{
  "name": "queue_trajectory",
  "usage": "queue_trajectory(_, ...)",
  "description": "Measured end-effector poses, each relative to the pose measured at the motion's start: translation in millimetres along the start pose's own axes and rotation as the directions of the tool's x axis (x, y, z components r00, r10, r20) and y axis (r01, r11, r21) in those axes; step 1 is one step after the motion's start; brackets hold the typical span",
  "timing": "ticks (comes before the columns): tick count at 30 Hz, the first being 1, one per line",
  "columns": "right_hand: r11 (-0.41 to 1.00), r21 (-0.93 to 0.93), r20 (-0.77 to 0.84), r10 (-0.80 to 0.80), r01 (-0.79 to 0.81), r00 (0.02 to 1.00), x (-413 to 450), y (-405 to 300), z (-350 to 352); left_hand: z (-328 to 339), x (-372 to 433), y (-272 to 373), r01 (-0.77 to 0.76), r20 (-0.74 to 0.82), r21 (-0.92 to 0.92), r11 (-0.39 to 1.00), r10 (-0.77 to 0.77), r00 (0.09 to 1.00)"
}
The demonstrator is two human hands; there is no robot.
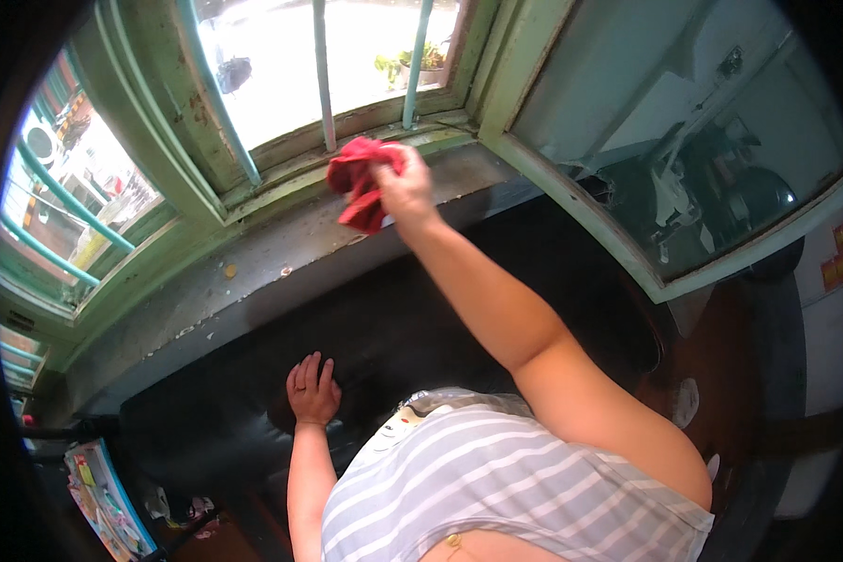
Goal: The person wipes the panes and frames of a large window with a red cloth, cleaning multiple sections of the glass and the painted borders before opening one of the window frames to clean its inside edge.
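My right hand [406,184] is shut on a crumpled red cloth [362,184], held at the window's lower edge, just over the grey window sill [274,246]. Whether the cloth touches the sill or the frame I cannot tell. Below and to the left, my left hand [313,388] rests with its fingers a little apart on the black padded seat [407,316], holding nothing. Chips of flaked paint and a round yellowish spot [231,270] lie on the sill.
Light blue metal bars [323,77] cross the green-framed window. An open glass casement [674,161] juts in at the right, its frame [576,204] above the seat's end. A blue-edged container [109,499] with small items stands at the lower left. Outside is a potted plant [425,69].
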State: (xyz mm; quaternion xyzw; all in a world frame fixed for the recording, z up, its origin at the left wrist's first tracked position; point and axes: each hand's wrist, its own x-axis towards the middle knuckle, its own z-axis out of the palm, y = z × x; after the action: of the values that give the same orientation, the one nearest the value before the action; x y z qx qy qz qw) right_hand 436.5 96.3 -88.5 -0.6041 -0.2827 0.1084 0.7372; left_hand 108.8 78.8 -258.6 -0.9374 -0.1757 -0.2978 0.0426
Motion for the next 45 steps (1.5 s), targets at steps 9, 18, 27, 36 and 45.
queue_trajectory(9,0.823,-0.530,-0.087,-0.291,0.203,0.953,28,-12,-126,-8,5,3,0.003,-0.028,-0.020,1.000,-0.004,1.000)
queue_trajectory(18,0.181,-0.978,0.076,-0.158,0.105,0.984,26,16,-120,-5,2,5,-0.015,-0.005,-0.051,0.999,0.015,1.000)
queue_trajectory(27,0.434,-0.766,0.305,-0.406,0.475,0.861,-28,39,16,-4,5,3,-0.024,-0.004,0.002,1.000,0.024,1.000)
queue_trajectory(36,0.988,-0.030,-0.306,-0.154,0.152,0.940,-5,0,-30,-3,3,3,-0.007,0.008,-0.004,1.000,0.007,1.000)
queue_trajectory(45,0.062,-0.967,0.210,-0.365,0.249,0.907,23,30,-130,0,-1,2,0.052,0.067,-0.027,0.998,-0.050,0.996)
